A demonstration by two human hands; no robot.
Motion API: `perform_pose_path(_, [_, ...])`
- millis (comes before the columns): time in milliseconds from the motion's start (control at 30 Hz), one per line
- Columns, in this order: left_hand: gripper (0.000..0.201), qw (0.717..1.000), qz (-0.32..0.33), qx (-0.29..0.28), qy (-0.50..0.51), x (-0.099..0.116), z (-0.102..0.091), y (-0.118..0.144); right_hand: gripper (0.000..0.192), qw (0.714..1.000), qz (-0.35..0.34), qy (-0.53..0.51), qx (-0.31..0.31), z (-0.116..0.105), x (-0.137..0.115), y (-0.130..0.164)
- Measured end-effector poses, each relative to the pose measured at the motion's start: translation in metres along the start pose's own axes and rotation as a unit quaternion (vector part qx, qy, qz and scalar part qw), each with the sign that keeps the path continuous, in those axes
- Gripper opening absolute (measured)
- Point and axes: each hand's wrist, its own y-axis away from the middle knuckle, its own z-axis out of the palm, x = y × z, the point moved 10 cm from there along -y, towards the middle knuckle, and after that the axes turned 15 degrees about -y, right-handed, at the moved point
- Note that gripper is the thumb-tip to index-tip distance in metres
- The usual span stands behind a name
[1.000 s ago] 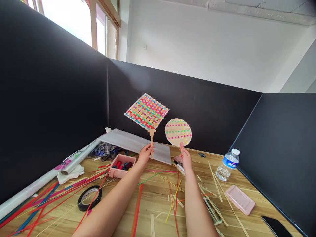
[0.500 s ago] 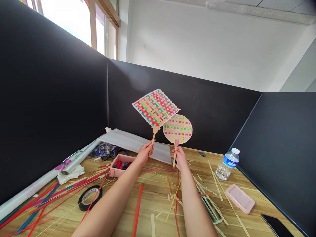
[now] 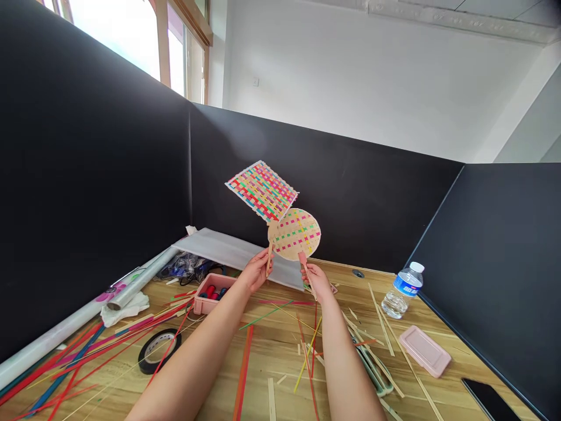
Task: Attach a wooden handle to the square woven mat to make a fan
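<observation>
My left hand (image 3: 256, 273) is closed around the thin wooden handle of the square fan woven from many-coloured strips (image 3: 262, 190), holding it up above the wooden table (image 3: 272, 362). Its panel stands tilted in front of the black partition wall (image 3: 350, 193). My right hand (image 3: 316, 281) is pinched shut on the short stick of the round tan woven fan with pink, green and yellow bands (image 3: 295, 234), which sits just below and to the right of the square fan. The lower corner of the square fan overlaps the round one's upper left edge, though I cannot tell whether they touch.

Below the square fan and a little to its left, a pink plastic tray of coloured pieces (image 3: 213, 292) rests on the table close to my left wrist. Behind it lies a flat white foam sheet (image 3: 228, 251). Further left of the tray there is a roll of black tape (image 3: 154, 352) among long red and blue strips (image 3: 87, 356). Well to the right of the square fan stand a clear water bottle with a blue label (image 3: 401, 290), a pink rectangular case (image 3: 424, 351) and a dark phone (image 3: 489, 400) near the table's edge. Loose pale bamboo slivers (image 3: 381, 327) lie scattered between my right forearm and the bottle.
</observation>
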Motion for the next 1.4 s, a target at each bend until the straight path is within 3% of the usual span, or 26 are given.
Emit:
perform_pose_path(167, [0.038, 1.0, 0.015, 0.02, -0.01, 0.006, -0.001, -0.001, 0.029, 0.999, -0.023, -0.022, 0.026, -0.002, -0.007, -0.001])
perform_pose_path(367, [0.043, 0.998, 0.035, 0.034, -0.034, 0.021, 0.006, 0.004, 0.029, 0.991, -0.063, -0.092, 0.074, -0.021, -0.02, -0.001])
perform_pose_path(800, [0.034, 0.987, 0.082, 0.1, -0.096, 0.029, -0.005, 0.003, 0.026, 0.973, -0.109, -0.188, 0.075, -0.036, -0.051, 0.007])
perform_pose_path(967, [0.037, 0.986, 0.079, 0.11, -0.093, 0.026, -0.009, 0.002, 0.035, 0.963, -0.151, -0.213, 0.067, -0.033, -0.07, 0.017])
perform_pose_path(1133, [0.04, 0.986, 0.068, 0.118, -0.092, 0.018, -0.015, 0.0, 0.044, 0.959, -0.181, -0.211, 0.054, -0.024, -0.092, 0.028])
perform_pose_path(1400, [0.037, 0.985, 0.076, 0.093, -0.124, 0.02, -0.011, -0.001, 0.041, 0.94, -0.276, -0.149, 0.132, -0.033, -0.128, 0.045])
